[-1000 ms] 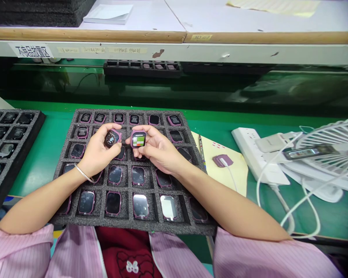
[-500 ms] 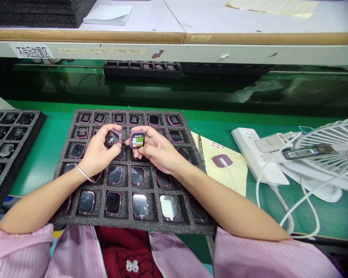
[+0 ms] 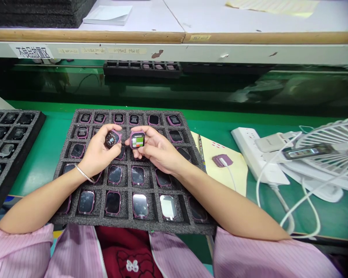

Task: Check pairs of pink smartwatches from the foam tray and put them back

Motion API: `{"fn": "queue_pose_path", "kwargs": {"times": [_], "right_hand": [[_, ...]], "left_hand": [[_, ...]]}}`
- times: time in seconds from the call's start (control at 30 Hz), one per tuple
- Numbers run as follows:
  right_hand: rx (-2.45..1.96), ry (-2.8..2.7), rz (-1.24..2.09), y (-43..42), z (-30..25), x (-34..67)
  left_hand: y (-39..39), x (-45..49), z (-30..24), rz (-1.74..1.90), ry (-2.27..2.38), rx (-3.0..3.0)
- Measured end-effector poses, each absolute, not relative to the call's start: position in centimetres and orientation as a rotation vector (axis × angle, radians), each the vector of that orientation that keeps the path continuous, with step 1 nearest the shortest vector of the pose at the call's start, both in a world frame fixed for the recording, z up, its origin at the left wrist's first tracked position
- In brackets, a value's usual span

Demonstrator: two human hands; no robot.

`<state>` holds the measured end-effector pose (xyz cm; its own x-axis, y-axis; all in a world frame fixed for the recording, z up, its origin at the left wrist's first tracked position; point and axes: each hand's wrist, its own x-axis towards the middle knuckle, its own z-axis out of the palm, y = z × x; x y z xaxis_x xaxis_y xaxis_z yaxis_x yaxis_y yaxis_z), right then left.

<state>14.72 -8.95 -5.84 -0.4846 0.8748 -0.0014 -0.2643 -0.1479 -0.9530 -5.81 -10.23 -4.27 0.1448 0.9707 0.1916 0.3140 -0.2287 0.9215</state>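
Over the foam tray [image 3: 121, 223], a watch [image 3: 138, 140] sits within each grip [image 3: 161, 151].

Green bench top [image 3: 214, 121], a large foam tray [image 3: 128, 189] in the near middle, a second foam tray [image 3: 21, 163] at its nine o'clock, a pale yellow sheet [image 3: 238, 170] toward three, a white power strip [image 3: 263, 170] just beyond, a white fan [image 3: 333, 135] farther out.

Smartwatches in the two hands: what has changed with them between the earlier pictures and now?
Nothing visibly moved; nothing was taken hold of or let go. The left hand still holds one purple-cased smartwatch with a dial face, and the right hand a second smartwatch with a partly green screen, both above the foam tray.
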Motion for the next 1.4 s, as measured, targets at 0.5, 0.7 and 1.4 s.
{"fn": "queue_pose_path", "kwargs": {"times": [0.5, 0.7, 1.4], "right_hand": [[-0.762, -1.321, 1.728, -8.97, -5.81, 14.81], [-0.768, -1.312, 1.727, -8.97, -5.79, 14.81], [-0.738, -1.316, 1.744, -8.91, -6.02, 14.90]], "left_hand": [[-10.25, -5.85, -4.43, 1.092, 1.252, 1.674], [-10.24, -5.76, -4.42, 1.090, 1.244, 1.657], [-10.22, -5.73, -4.45, 1.081, 1.228, 1.687]]}}
